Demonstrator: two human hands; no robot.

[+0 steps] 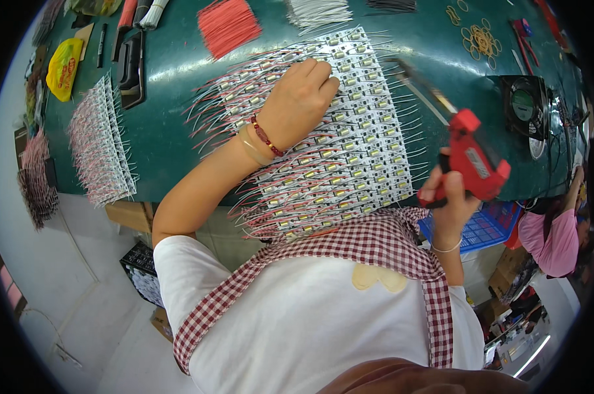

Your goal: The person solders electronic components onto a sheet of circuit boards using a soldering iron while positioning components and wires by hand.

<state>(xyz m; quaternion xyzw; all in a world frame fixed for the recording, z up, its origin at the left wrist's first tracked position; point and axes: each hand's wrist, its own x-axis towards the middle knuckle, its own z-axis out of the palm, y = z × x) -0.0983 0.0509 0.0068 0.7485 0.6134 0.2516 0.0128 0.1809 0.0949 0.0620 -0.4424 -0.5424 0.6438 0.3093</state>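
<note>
A large white panel of circuit boards (pixel 384 121) lies at the table's near edge in front of me. Red and white wires fringe its left side, and more pale wires stick out on the right. My left hand (pixel 301 92) rests over its upper middle, fingers curled and pressed together; whatever they pinch is hidden. My right hand (pixel 451 200) is wrapped round the handle of a red soldering gun (pixel 473 161), raised to the right of the panel. The gun's long metal tip points up and left, smeared by motion and apart from the boards.
Bundles of red wires (pixel 228 27) and white wires (pixel 319 12) lie beyond the panel. Another wired panel (pixel 101 144) sits left, near a yellow bag (pixel 65 69). Rubber bands (pixel 481 41), a black fan-like device (pixel 525 105) and a blue basket (pixel 487 226) are right, with a pink-sleeved person (pixel 550 243).
</note>
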